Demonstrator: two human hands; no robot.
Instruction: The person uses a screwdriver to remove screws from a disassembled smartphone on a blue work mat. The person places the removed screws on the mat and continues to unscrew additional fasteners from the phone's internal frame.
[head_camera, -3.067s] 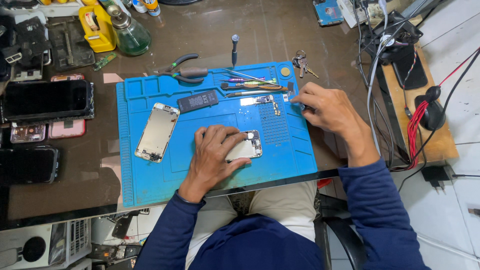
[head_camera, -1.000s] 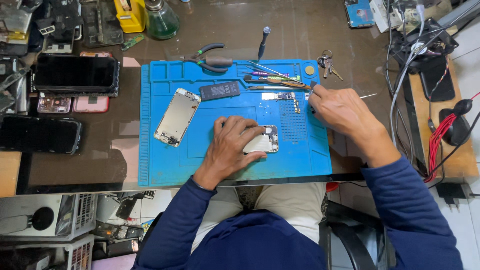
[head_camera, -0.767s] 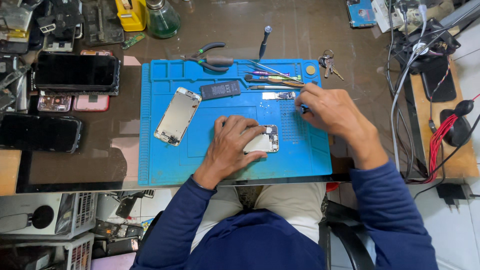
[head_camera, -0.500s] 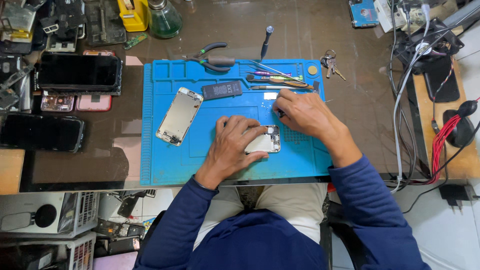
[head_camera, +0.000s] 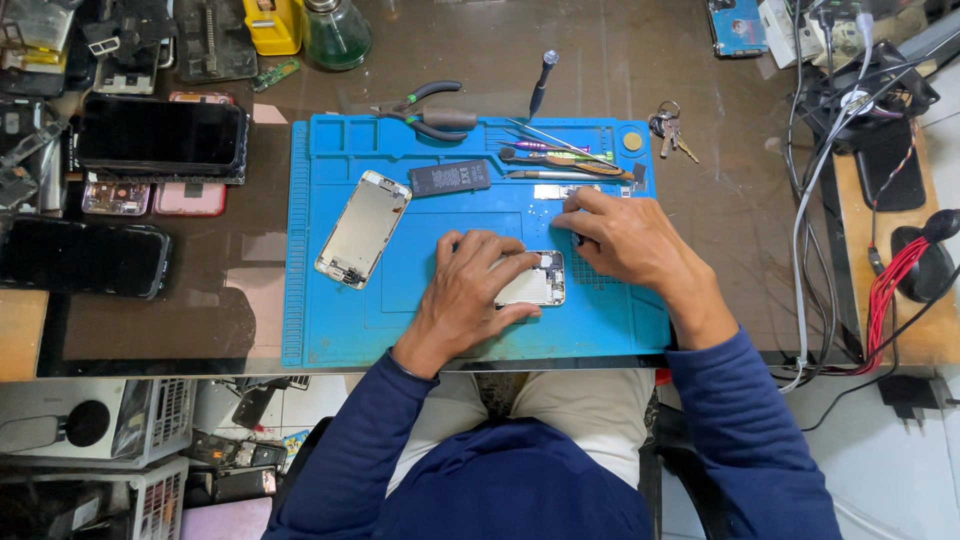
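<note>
1. The worktop (head_camera: 700, 80) is dark and glossy. A blue repair mat (head_camera: 330, 330) lies along its near edge and carries most of the small things.
2. Dark phones (head_camera: 160, 135) are stacked near the worktop's left edge, well apart from the hands.
3. A detached phone screen (head_camera: 363, 228) lies tilted on the mat's left half, with a black battery (head_camera: 450, 178) just beyond it.
4. The left hand (head_camera: 470, 300) lies flat over the opened phone body (head_camera: 535, 282) near the middle of the mat, its fingers spread and pressing the body down.
5. The right hand (head_camera: 625, 240) hovers at the body's far right corner. Its fingertips are pinched together, but I cannot tell what they hold.
6. The body looks light, stiff and fragile inside, and is likely best held by its metal edges, clear of the exposed parts.
7. Pliers (head_camera: 430, 110) straddle the mat's far edge, while tweezers and drivers (head_camera: 565, 160) crowd the tray there, close behind the right hand.
8. Keys (head_camera: 670, 130) lie off the mat's far right corner.
</note>
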